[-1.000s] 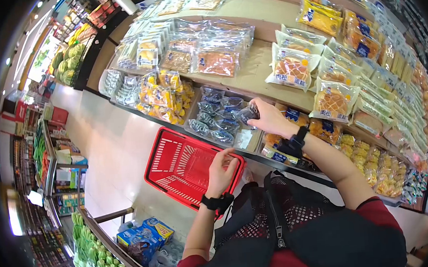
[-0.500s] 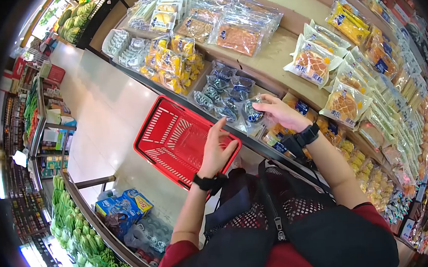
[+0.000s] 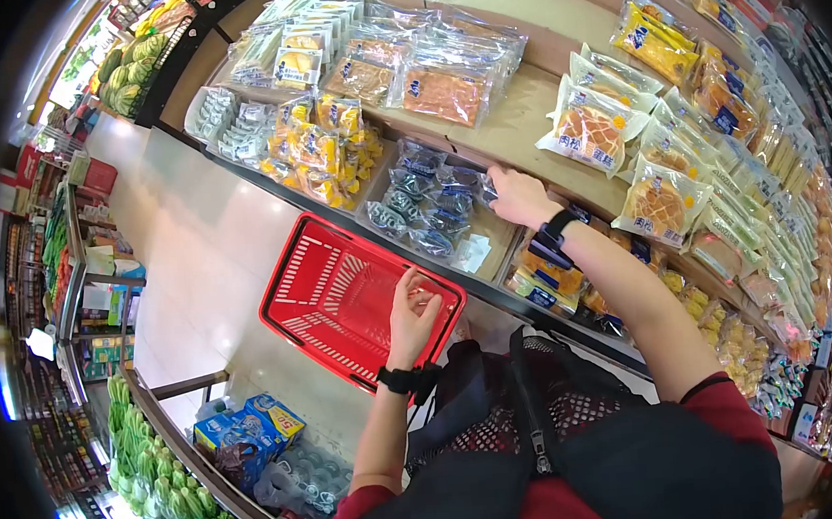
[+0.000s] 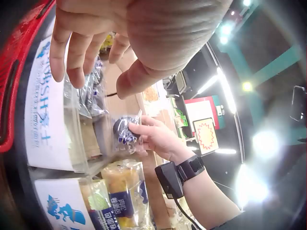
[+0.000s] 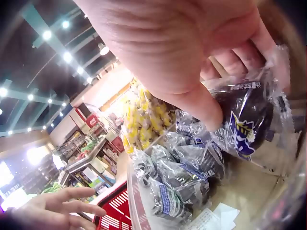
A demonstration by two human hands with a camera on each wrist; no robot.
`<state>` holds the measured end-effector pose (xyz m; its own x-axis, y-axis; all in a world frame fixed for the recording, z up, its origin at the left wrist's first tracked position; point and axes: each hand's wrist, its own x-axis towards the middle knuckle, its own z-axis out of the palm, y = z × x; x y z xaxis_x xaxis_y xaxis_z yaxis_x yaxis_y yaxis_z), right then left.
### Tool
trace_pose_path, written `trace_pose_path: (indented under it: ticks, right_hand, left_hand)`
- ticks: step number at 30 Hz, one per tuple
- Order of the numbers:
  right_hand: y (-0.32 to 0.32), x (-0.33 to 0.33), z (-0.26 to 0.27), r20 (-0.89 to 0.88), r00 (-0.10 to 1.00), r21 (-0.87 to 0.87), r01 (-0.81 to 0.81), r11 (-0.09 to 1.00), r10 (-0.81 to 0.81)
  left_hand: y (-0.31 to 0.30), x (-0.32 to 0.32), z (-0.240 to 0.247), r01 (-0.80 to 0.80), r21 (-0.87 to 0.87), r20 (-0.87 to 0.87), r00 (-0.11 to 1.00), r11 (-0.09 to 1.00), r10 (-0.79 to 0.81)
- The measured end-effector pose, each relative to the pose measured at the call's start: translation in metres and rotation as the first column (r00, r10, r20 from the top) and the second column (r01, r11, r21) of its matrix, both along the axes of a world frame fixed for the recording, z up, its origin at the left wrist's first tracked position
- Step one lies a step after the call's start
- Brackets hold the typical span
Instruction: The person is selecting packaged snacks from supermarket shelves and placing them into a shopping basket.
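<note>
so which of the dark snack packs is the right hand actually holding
The dark pack pinched by the right hand at the pile's right end; the other packs lie untouched beside it.

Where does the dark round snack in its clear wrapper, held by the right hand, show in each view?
Head: dark round snack in clear wrapper, mostly hidden at the fingertips of the right hand, above centre.
Left wrist: left of centre, pinched by that hand.
Right wrist: right of centre, under the thumb.
Shared landmark: red plastic basket, centre-left in head, left edge in left wrist, bottom left in right wrist.
</note>
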<state>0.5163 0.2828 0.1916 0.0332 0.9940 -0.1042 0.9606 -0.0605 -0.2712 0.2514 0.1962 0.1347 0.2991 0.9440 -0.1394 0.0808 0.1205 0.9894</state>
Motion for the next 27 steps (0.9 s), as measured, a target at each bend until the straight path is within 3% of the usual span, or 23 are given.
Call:
trace_pose_path:
  ticks: [3, 5, 7, 9, 11, 13, 15, 17, 19, 22, 23, 25, 27]
  right_hand:
    - [0.019, -0.009, -0.024, 0.052, 0.999, -0.08, -0.003, 0.997, 0.007]
    - [0.026, -0.014, -0.037, 0.01, 0.999, -0.083, -0.048, 0.995, 0.049]
    - [0.033, -0.013, -0.048, -0.036, 0.999, -0.154, 0.005, 0.988, -0.01]
    - [0.029, -0.009, -0.054, 0.037, 0.999, -0.081, 0.032, 0.996, -0.029]
    - [0.02, -0.01, -0.055, 0.269, 0.962, 0.007, 0.045, 0.999, -0.045]
    - [0.008, -0.011, -0.038, 0.227, 0.973, 0.122, 0.007, 0.993, -0.035]
    - [-0.015, -0.009, -0.016, 0.173, 0.982, 0.264, -0.123, 0.957, 0.078]
    - [-0.048, -0.008, 0.025, -0.003, 0.986, 0.168, -0.166, 0.972, 0.169]
    - [-0.086, 0.001, 0.045, -0.185, 0.963, 0.222, -0.151, 0.963, 0.194]
    - [-0.146, 0.023, 0.078, -0.429, 0.903, 0.112, 0.05, 0.992, 0.003]
    - [-0.167, 0.035, 0.072, -0.464, 0.884, 0.153, 0.144, 0.978, -0.058]
    - [-0.206, 0.053, 0.071, -0.489, 0.852, 0.236, 0.334, 0.913, -0.185]
    - [-0.241, 0.067, 0.068, -0.542, 0.769, 0.197, 0.508, 0.839, -0.339]
  left_hand:
    - [-0.01, -0.021, -0.01, -0.053, -0.05, 0.001, 0.999, 0.997, 0.053]
    - [-0.017, -0.03, -0.018, -0.13, -0.092, -0.02, 0.992, 0.987, 0.128]
    - [-0.021, -0.036, -0.024, -0.158, -0.101, -0.045, 0.987, 0.982, 0.154]
    - [-0.023, -0.037, -0.025, -0.153, -0.102, -0.04, 0.988, 0.983, 0.15]
    - [-0.023, -0.035, -0.025, -0.152, -0.101, -0.035, 0.988, 0.983, 0.149]
    - [-0.021, -0.03, -0.023, -0.134, -0.094, -0.061, 0.99, 0.987, 0.128]
    - [-0.018, -0.023, -0.02, -0.104, -0.069, -0.073, 0.992, 0.992, 0.099]
    - [-0.015, -0.015, -0.017, -0.078, -0.076, -0.081, 0.994, 0.994, 0.072]
    - [-0.011, -0.008, -0.016, -0.032, -0.065, -0.054, 0.998, 0.997, 0.028]
    - [-0.008, 0.003, -0.014, 0.044, -0.06, -0.045, 0.998, 0.997, -0.047]
    - [-0.007, 0.008, -0.013, 0.068, -0.065, -0.06, 0.996, 0.996, -0.072]
    - [-0.006, 0.017, -0.015, 0.114, -0.071, -0.051, 0.992, 0.991, -0.117]
    - [-0.008, 0.027, -0.02, 0.152, -0.085, -0.046, 0.987, 0.985, -0.157]
